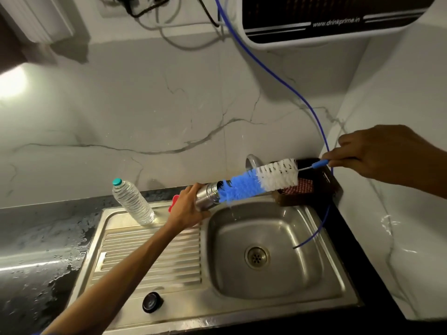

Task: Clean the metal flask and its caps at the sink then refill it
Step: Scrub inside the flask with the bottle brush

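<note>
Wet dark counter (36, 238) with steel sink (150, 252); on its drainboard, plastic bottle (133, 201), black cap (152, 302).

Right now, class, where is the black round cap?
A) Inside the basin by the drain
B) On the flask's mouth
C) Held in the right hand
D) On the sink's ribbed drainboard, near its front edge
D: the black cap lies on the drainboard, clear of the flask.

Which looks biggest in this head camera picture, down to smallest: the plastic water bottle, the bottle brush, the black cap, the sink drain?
1. Bottle brush, longest by far.
2. Plastic water bottle.
3. Sink drain and black cap look much alike; the cap lies nearer the camera, so I won't rank them.
</note>
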`<act>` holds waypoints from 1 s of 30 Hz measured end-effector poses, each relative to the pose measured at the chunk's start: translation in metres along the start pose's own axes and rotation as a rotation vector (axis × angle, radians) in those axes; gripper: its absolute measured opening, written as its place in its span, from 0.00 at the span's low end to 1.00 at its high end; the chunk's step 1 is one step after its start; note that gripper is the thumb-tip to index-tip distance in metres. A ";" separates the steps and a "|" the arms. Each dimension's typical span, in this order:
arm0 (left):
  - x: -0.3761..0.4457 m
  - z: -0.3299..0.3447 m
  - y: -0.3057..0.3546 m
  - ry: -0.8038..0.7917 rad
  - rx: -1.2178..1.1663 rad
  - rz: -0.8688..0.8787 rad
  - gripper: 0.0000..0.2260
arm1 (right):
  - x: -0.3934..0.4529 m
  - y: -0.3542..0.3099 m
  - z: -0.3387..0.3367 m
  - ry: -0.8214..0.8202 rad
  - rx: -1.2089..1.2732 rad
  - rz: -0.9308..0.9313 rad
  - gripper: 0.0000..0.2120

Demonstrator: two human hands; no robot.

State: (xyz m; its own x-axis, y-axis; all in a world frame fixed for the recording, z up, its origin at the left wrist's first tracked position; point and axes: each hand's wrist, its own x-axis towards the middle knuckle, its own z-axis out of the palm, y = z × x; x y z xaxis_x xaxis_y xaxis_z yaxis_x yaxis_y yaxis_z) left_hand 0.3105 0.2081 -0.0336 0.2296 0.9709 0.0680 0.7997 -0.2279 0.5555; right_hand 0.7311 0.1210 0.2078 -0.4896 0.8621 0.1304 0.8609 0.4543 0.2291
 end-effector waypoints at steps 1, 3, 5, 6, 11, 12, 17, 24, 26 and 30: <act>0.001 -0.003 -0.003 -0.013 0.037 0.024 0.37 | 0.001 0.001 0.003 0.040 -0.037 -0.037 0.10; 0.001 -0.008 -0.005 -0.041 0.111 0.081 0.36 | 0.004 -0.001 0.012 0.103 -0.049 -0.082 0.10; 0.001 -0.012 -0.007 -0.035 0.168 0.141 0.35 | 0.008 -0.007 0.020 0.120 0.002 -0.076 0.13; 0.001 -0.013 -0.009 -0.029 0.194 0.166 0.35 | 0.010 -0.010 0.023 0.128 0.038 -0.052 0.16; 0.004 -0.016 -0.017 -0.010 0.241 0.165 0.36 | 0.009 -0.007 0.042 -0.042 0.169 0.181 0.17; 0.005 -0.017 -0.019 -0.001 0.237 0.152 0.36 | 0.007 -0.006 0.047 -0.075 0.212 0.209 0.17; 0.009 -0.026 -0.027 0.031 0.243 0.115 0.35 | 0.004 -0.016 0.060 -0.205 0.322 0.324 0.15; 0.021 -0.025 -0.028 0.146 0.172 0.002 0.36 | 0.003 -0.061 0.074 -0.181 0.289 0.353 0.14; 0.024 -0.029 -0.031 0.163 0.196 0.020 0.35 | 0.003 -0.063 0.082 -0.121 0.233 0.273 0.16; 0.023 -0.039 -0.039 0.115 0.292 0.095 0.33 | 0.002 -0.058 0.089 -0.008 0.139 0.101 0.22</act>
State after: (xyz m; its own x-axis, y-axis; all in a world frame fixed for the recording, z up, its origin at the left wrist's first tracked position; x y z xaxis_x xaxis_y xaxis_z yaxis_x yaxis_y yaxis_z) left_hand 0.2632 0.2417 -0.0213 0.2603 0.9424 0.2102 0.9068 -0.3133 0.2819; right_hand 0.6928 0.1163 0.1093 -0.3992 0.9064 0.1381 0.9167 0.3917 0.0791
